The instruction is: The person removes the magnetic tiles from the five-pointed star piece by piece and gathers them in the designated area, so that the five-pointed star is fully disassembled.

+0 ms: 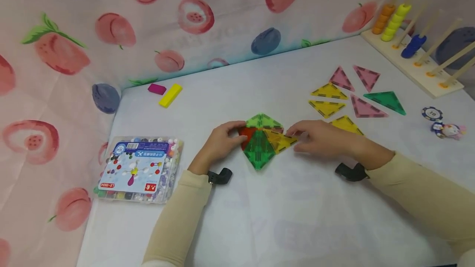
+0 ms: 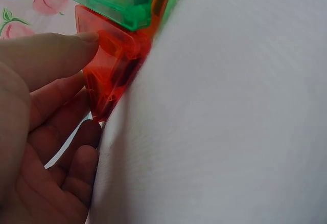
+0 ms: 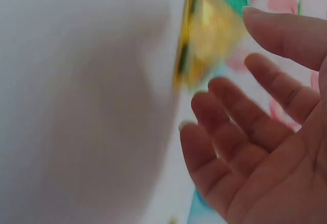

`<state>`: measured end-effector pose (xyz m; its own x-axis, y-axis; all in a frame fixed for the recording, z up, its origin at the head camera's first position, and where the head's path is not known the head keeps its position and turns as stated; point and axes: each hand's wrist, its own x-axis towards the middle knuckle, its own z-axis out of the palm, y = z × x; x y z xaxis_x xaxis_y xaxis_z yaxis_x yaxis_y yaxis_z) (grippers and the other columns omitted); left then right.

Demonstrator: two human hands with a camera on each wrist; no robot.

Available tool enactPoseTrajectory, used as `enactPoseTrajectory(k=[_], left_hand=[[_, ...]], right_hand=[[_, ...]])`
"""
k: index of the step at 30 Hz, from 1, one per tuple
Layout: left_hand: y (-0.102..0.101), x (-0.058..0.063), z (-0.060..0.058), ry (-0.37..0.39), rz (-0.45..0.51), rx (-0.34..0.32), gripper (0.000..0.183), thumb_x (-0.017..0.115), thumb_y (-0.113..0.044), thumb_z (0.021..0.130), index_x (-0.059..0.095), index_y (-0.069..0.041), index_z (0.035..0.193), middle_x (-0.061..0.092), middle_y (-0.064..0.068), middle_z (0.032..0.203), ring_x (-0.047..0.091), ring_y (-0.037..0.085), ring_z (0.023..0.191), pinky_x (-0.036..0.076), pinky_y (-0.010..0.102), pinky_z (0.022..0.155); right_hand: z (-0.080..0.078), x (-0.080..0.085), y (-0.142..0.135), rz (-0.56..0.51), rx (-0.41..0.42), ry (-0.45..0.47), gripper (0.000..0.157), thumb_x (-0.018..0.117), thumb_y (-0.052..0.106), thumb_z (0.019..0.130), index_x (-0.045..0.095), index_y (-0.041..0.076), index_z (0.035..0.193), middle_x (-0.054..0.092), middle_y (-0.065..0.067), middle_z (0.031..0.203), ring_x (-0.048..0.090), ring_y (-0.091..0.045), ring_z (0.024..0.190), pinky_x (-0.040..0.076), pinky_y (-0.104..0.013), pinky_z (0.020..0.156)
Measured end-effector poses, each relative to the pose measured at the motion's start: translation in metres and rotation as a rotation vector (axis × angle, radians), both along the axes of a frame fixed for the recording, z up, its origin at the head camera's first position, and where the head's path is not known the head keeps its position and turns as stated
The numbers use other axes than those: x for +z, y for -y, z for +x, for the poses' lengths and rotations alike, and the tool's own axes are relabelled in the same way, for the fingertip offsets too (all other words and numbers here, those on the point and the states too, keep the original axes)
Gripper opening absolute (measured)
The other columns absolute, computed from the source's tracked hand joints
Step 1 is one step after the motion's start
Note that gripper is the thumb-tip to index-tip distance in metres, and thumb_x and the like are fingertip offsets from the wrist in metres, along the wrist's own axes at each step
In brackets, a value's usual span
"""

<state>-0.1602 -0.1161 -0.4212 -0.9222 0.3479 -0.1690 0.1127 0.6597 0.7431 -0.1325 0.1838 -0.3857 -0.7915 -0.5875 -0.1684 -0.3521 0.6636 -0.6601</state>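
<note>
A small raised build of magnetic tiles stands mid-table, with dark green triangles [image 1: 259, 151] in front and light green triangles [image 1: 261, 121] behind. On its left is a red triangular tile [image 2: 115, 63], which my left hand [image 1: 222, 143] pinches, thumb on the near face and fingers behind. A yellow triangular tile [image 1: 281, 140] joins the right side of the build. Just beyond its outer tip, my right hand [image 1: 319, 137] holds nothing; the right wrist view shows its fingers loosely bent and spread, the thumb tip close to the yellow tile.
Loose pink tiles [image 1: 365, 107], yellow tiles [image 1: 326, 108] and a green tile [image 1: 387, 101] lie behind my right hand. A bead rack [image 1: 430, 79], poker chip [image 1: 432, 113] and small figurine [image 1: 447, 130] are far right. A bead box [image 1: 137, 170] lies left; two small blocks [image 1: 171, 96] sit behind.
</note>
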Motion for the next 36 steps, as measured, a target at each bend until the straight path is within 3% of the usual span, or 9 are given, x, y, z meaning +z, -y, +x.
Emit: enactPoseTrajectory(k=[5, 10, 22, 29, 36], left_hand=[[0.0, -0.001, 0.0, -0.013, -0.009, -0.004, 0.039, 0.063, -0.037, 0.082, 0.056, -0.029, 0.12, 0.049, -0.013, 0.121, 0.039, 0.009, 0.116, 0.031, 0.033, 0.097], [-0.002, -0.001, 0.001, -0.028, -0.003, -0.013, 0.037, 0.063, -0.035, 0.082, 0.057, -0.029, 0.118, 0.051, -0.013, 0.118, 0.04, 0.009, 0.115, 0.031, 0.033, 0.096], [-0.005, 0.001, 0.002, -0.06, -0.008, -0.054, 0.035, 0.065, -0.031, 0.081, 0.06, -0.023, 0.116, 0.055, -0.011, 0.114, 0.043, 0.008, 0.112, 0.032, 0.032, 0.096], [-0.005, -0.001, 0.003, -0.063, -0.003, -0.063, 0.036, 0.065, -0.031, 0.081, 0.061, -0.021, 0.115, 0.056, -0.01, 0.114, 0.044, 0.009, 0.112, 0.031, 0.032, 0.096], [-0.004, -0.002, 0.002, -0.075, -0.02, -0.052, 0.036, 0.065, -0.032, 0.081, 0.061, -0.023, 0.115, 0.055, -0.012, 0.114, 0.043, 0.008, 0.112, 0.031, 0.032, 0.096]], right_hand=[[-0.003, -0.007, 0.019, -0.041, 0.033, -0.025, 0.033, 0.065, 0.021, 0.082, 0.054, 0.014, 0.113, 0.054, 0.002, 0.112, 0.049, -0.014, 0.101, 0.04, -0.037, 0.088], [-0.004, -0.008, 0.021, -0.06, 0.06, -0.039, 0.018, 0.062, 0.014, 0.084, 0.055, 0.016, 0.101, 0.055, 0.005, 0.094, 0.049, -0.013, 0.081, 0.043, -0.03, 0.073], [0.005, -0.008, 0.01, 0.027, 0.041, -0.02, 0.017, 0.064, 0.014, 0.082, 0.058, 0.02, 0.097, 0.059, 0.007, 0.095, 0.052, -0.012, 0.08, 0.044, -0.029, 0.071], [0.011, -0.008, 0.0, 0.132, 0.077, 0.055, 0.017, 0.065, 0.018, 0.082, 0.058, 0.024, 0.096, 0.057, 0.011, 0.084, 0.049, -0.012, 0.076, 0.043, -0.028, 0.069], [0.023, -0.005, -0.03, 0.191, -0.037, 0.014, 0.024, 0.068, 0.026, 0.079, 0.058, 0.019, 0.1, 0.055, 0.007, 0.09, 0.047, -0.014, 0.08, 0.044, -0.031, 0.073]])
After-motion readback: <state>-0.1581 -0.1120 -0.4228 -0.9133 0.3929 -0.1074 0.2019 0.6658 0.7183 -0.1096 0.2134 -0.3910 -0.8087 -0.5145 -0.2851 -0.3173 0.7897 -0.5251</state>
